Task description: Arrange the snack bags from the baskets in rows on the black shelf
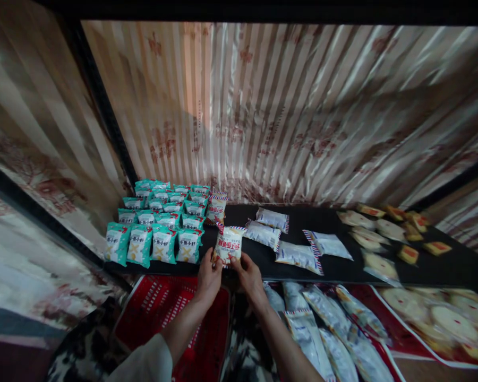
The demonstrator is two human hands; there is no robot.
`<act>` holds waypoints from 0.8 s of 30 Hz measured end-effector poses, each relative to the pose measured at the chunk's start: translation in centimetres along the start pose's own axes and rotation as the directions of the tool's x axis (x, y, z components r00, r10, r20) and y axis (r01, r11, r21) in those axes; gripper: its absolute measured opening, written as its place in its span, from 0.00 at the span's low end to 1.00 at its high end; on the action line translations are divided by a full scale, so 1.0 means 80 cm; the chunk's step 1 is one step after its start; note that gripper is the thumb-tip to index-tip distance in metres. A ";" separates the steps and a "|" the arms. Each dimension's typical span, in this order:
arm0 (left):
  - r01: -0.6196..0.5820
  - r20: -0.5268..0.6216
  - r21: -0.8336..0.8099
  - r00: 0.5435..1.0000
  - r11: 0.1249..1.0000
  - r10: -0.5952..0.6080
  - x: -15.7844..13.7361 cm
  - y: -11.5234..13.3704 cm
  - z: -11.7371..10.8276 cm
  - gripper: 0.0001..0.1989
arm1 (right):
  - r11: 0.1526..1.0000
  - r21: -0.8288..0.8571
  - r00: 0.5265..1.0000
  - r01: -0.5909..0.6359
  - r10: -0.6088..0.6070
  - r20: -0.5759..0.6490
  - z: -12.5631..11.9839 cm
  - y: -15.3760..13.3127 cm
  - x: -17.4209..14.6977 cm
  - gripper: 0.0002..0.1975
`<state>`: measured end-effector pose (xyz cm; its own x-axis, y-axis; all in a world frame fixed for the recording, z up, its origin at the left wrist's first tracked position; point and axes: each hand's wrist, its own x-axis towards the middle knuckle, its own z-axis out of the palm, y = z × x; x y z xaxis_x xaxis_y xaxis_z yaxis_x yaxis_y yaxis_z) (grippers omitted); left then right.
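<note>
Between my two hands is a white snack bag [228,245] with red lettering and a striped edge, held over the front of the black shelf [239,212]. My left hand [210,276] grips its lower left corner, and my right hand [247,273] pinches the lower right. The lettering looks upside down from here. Just behind it, a similar snack bag [216,209] leans at the end of several rows of teal snack bags [164,244]. To the right, several striped-edge bags [298,257] lie flat on the shelf.
Round flat packets [366,239] and small yellow-and-red packets [408,254] are scattered at the shelf's right. Below are a red basket [163,313], more white bags [308,339] and wrapped round items [450,321]. Dark posts [103,106] and a striped curtain [263,106] enclose the shelf.
</note>
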<state>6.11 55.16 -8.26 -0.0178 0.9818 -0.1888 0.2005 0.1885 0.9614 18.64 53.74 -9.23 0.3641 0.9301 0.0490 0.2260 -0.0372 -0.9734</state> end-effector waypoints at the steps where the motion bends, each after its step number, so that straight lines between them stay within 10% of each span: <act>1: -0.065 -0.033 0.057 0.997 0.996 0.067 0.004 -0.001 0.003 0.25 | 0.998 -0.054 0.998 0.025 -0.028 -0.051 0.003 0.004 0.010 0.25; 9: -0.257 -0.081 0.261 0.955 0.931 0.286 0.035 -0.005 0.023 0.28 | 0.961 -0.272 0.991 0.058 -0.088 -0.102 0.040 0.029 0.075 0.24; 24: -0.154 -0.048 0.359 0.982 0.920 0.183 0.077 0.008 0.021 0.28 | 0.888 -0.453 0.995 0.076 -0.097 -0.024 0.072 0.034 0.125 0.21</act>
<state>7.76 61.31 -9.11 -0.0280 0.9996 -0.0002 0.5393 0.0152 0.8420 17.68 65.02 -12.68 0.3618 0.9204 0.1480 0.6373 -0.1283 -0.7598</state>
